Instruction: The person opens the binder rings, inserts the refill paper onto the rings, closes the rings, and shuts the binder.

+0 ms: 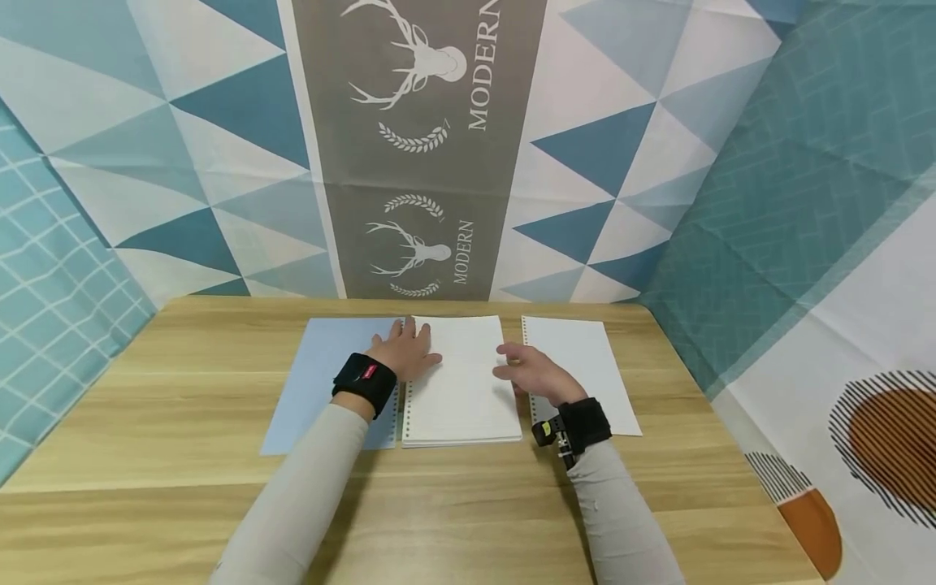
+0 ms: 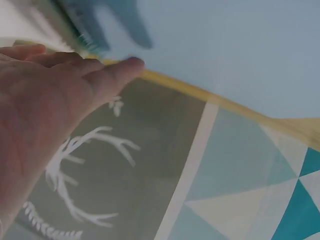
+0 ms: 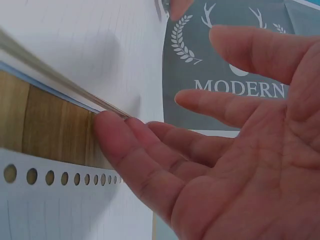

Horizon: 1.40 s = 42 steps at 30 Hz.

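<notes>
A ring-punched notebook lies open on the table, with its pale blue cover point(image 1: 322, 366) on the left and its stack of white lined pages point(image 1: 464, 398) in the middle. My left hand point(image 1: 404, 351) lies across the inner edge of the pages and the cover, fingers spread. At the right edge of the stack is my right hand point(image 1: 537, 374), its fingers extended. In the right wrist view its lower fingertips point(image 3: 112, 132) meet or nearly meet the page edges; exact contact is unclear. A loose punched sheet point(image 1: 585, 366) lies partly beneath the right hand.
The wooden table point(image 1: 468, 496) ends at a patterned backdrop point(image 1: 409, 179) with deer heads and triangles. Fabric walls point(image 1: 790, 244) flank both sides. A strip of wood shows between the page stack and the loose sheet.
</notes>
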Each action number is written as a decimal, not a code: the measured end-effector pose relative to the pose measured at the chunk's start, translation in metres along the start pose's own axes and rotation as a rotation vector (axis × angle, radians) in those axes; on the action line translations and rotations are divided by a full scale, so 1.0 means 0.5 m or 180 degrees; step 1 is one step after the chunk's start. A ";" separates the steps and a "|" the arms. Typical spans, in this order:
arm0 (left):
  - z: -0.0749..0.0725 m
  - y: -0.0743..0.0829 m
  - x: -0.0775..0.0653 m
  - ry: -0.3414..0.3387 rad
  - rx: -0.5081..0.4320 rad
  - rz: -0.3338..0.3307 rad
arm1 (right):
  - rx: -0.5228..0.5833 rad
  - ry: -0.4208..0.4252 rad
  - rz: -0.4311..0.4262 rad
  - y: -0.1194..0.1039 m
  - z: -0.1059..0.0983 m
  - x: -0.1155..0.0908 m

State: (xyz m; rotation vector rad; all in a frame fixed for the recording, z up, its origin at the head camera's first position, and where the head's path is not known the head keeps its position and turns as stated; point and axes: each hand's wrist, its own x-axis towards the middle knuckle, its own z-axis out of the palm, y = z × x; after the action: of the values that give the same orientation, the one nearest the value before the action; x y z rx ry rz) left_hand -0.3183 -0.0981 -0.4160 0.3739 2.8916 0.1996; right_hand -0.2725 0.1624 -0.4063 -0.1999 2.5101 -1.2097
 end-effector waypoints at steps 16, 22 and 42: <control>0.013 -0.020 0.003 0.0046 0.0027 -0.0036 | -0.0086 -0.0073 -0.0078 -0.011 0.009 -0.001; 0.015 -0.018 -0.021 0.0004 -0.0131 0.0038 | -0.0130 -0.0077 -0.0098 -0.008 0.008 0.000; 0.018 0.020 -0.119 -0.0268 -0.0516 0.0108 | -0.0570 -0.0096 -0.0251 -0.008 0.014 -0.006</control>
State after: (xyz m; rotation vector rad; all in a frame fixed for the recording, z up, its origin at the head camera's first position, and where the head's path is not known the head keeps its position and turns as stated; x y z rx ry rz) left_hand -0.2575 -0.1033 -0.4114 0.3922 2.7637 0.4108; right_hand -0.2672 0.1556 -0.4065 -0.3621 2.6058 -1.0017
